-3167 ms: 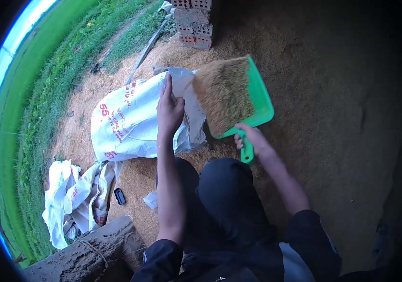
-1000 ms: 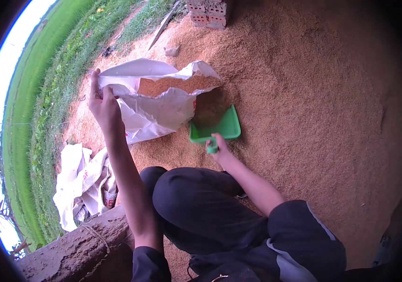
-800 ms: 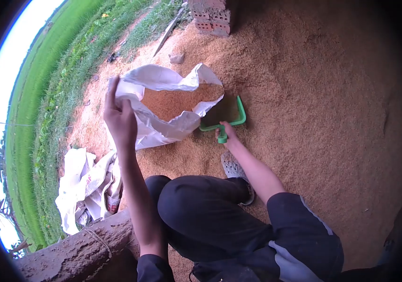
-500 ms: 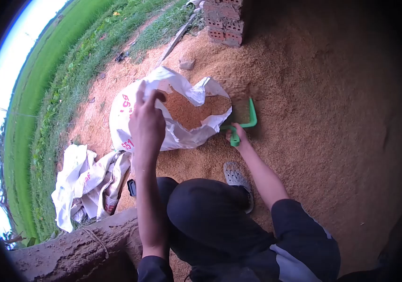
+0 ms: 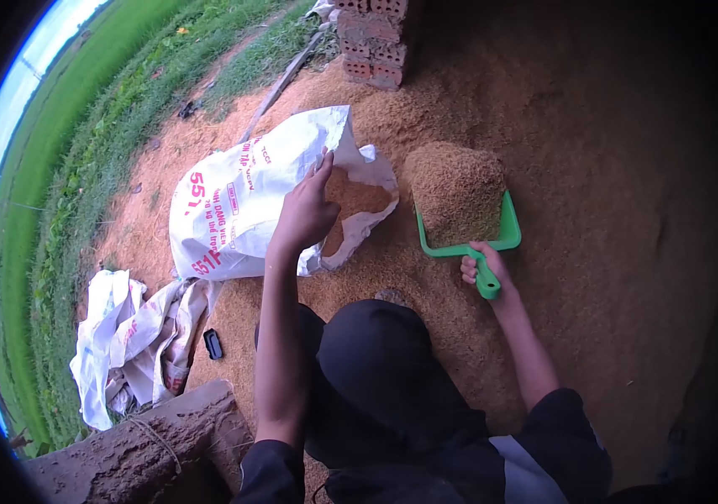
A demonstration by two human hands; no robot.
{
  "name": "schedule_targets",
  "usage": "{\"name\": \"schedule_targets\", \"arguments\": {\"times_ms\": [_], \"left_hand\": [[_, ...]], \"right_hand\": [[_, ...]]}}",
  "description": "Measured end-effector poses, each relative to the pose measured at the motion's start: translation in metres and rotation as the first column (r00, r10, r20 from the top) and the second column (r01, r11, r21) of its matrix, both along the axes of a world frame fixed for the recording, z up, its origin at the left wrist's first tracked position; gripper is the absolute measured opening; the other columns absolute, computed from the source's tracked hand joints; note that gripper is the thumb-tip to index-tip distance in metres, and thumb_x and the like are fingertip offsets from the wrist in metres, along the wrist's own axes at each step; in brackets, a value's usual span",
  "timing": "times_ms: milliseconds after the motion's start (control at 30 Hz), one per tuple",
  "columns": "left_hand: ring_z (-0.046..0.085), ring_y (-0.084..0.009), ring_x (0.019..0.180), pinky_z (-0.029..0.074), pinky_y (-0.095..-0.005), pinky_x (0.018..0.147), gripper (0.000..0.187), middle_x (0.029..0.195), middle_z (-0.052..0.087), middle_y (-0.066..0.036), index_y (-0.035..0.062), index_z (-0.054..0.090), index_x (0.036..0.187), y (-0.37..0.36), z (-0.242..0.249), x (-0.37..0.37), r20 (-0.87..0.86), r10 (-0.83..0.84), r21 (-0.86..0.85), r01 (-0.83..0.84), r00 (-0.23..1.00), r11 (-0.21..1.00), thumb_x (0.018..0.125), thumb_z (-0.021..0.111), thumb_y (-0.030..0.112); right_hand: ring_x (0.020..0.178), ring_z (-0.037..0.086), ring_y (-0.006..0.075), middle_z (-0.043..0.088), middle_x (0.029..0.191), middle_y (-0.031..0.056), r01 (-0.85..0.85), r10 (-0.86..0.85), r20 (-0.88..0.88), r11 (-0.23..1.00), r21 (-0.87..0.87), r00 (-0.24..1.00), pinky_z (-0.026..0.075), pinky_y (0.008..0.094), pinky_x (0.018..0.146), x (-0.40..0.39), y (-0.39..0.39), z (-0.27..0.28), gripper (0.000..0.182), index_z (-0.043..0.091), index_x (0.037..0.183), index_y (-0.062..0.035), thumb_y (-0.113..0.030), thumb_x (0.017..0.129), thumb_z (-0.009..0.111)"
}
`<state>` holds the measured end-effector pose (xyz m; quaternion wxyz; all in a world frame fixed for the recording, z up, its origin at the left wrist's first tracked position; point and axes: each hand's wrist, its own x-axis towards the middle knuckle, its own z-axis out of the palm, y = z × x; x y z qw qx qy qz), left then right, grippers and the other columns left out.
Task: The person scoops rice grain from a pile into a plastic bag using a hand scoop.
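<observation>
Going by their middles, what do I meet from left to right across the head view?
Crumpled white sacks → small dark object → printed white sack → left hand → brick pillar → heaped green dustpan.

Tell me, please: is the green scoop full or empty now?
Full: brown grain is heaped in the green scoop, hiding most of its inside.

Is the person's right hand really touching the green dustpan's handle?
Touching. The head view shows it: the right hand wraps around the handle of the green dustpan, with fingertips showing on the handle's other side.
</observation>
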<state>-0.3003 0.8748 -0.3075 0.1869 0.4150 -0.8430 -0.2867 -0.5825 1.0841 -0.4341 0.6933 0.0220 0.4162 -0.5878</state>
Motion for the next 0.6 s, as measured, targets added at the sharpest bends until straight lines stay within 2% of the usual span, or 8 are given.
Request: {"name": "schedule_targets", "arguments": {"times_ms": [167,300,367,433,500,533,567,600], "left_hand": [[0.038,-0.0322,0.123,0.034,-0.0355,0.101,0.073,0.138,0.034,-0.018,0.0084,0.029,0.137,-0.015,-0.024,-0.008,-0.110,-0.044,0.053,0.050,0.993,0.997,0.069,0.053,0.003],[0.034,-0.0247,0.128,0.029,-0.0312,0.104,0.075,0.140,0.033,-0.017,0.0083,0.027,0.139,-0.019,-0.020,-0.003,-0.373,-0.029,0.240,0.127,0.927,0.962,0.070,0.053,-0.002],[0.024,-0.0210,0.133,0.024,-0.0283,0.105,0.074,0.142,0.029,-0.016,0.0062,0.026,0.139,-0.016,-0.008,0.002,-0.524,0.032,0.409,0.219,0.851,0.886,0.070,0.051,-0.005],[0.030,-0.0204,0.129,0.028,-0.0273,0.102,0.074,0.142,0.029,-0.016,0.0054,0.026,0.139,-0.024,-0.021,0.008,-0.526,-0.021,0.313,0.217,0.850,0.925,0.071,0.051,-0.005],[0.042,-0.0175,0.120,0.035,-0.0254,0.096,0.074,0.141,0.033,-0.014,0.0033,0.025,0.139,-0.025,-0.022,0.010,-0.512,-0.055,0.196,0.179,0.857,0.964,0.070,0.050,-0.006],[0.042,-0.0175,0.120,0.035,-0.0254,0.096,0.074,0.141,0.033,-0.014,0.0033,0.025,0.139,-0.024,-0.018,0.011,-0.512,-0.057,0.195,0.180,0.857,0.964,0.070,0.050,-0.006],[0.044,-0.0168,0.117,0.035,-0.0252,0.095,0.074,0.139,0.034,-0.013,0.0032,0.025,0.139,-0.022,-0.013,0.012,-0.560,0.021,0.248,0.144,0.828,0.958,0.070,0.050,-0.007],[0.046,-0.0161,0.114,0.036,-0.0250,0.094,0.074,0.138,0.036,-0.013,0.0032,0.024,0.140,-0.020,-0.006,0.012,-0.603,0.099,0.301,0.111,0.792,0.947,0.070,0.049,-0.007]], "right_hand": [[0.043,0.045,0.0110,0.044,0.054,-0.0010,-0.184,0.190,-0.043,0.976,0.113,0.981,0.038,0.0257,0.038,0.020,0.000,0.058,0.021,0.042,0.073,-0.0110,-0.025,0.088,0.043],[0.044,0.045,0.0105,0.045,0.056,-0.0011,-0.383,0.380,0.052,0.921,0.068,0.923,0.040,0.0240,0.039,0.064,-0.043,0.070,0.015,0.042,0.077,-0.0111,-0.021,0.087,0.046],[0.042,0.046,0.0109,0.047,0.056,0.0007,-0.361,0.392,-0.156,0.913,0.192,0.907,0.038,0.0244,0.037,0.099,-0.075,0.067,0.016,0.043,0.078,-0.0079,-0.019,0.086,0.050],[0.043,0.053,0.0167,0.053,0.059,0.0059,-0.396,0.424,-0.392,0.905,0.154,0.817,0.044,0.0290,0.037,0.126,-0.107,0.053,0.018,0.050,0.085,0.0002,-0.017,0.084,0.053],[0.051,0.059,0.0269,0.057,0.062,0.0150,-0.429,0.454,-0.639,0.879,0.208,0.620,0.049,0.0382,0.045,0.148,-0.139,0.030,0.027,0.052,0.090,0.0052,-0.020,0.082,0.055],[0.051,0.059,0.0269,0.057,0.062,0.0150,-0.427,0.453,-0.639,0.880,0.208,0.621,0.049,0.0382,0.045,0.156,-0.151,0.017,0.027,0.052,0.090,0.0052,-0.020,0.082,0.055],[0.059,0.061,0.0327,0.058,0.065,0.0198,-0.375,0.362,-0.895,0.892,0.252,0.261,0.049,0.0422,0.052,0.162,-0.162,0.002,0.032,0.050,0.096,0.0074,-0.020,0.081,0.055],[0.066,0.062,0.0385,0.059,0.068,0.0246,-0.308,0.226,-0.960,0.913,0.268,-0.165,0.050,0.0463,0.059,0.165,-0.165,0.008,0.037,0.048,0.102,0.0096,-0.020,0.081,0.054]]}}
